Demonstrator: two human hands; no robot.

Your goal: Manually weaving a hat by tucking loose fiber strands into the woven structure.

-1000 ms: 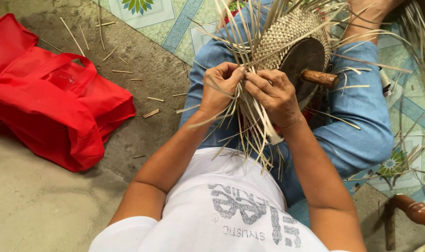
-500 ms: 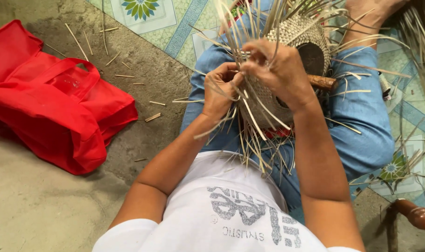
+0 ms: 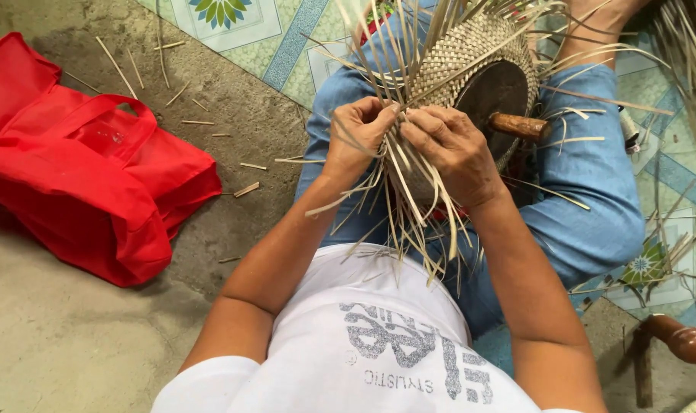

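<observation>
Left hand (image 3: pixel 361 136), right hand (image 3: pixel 452 147) both pinching loose strips (image 3: pixel 409 206) of half-woven basket (image 3: pixel 470 57); dark mould (image 3: pixel 494 92) inside

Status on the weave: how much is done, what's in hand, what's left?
Done: the woven crown is tightly plaited over a dark mould. In hand: left hand and right hand pinch strands at the weave's edge. Left: many loose strips hang unwoven, so the lower part is not yet plaited.
</observation>
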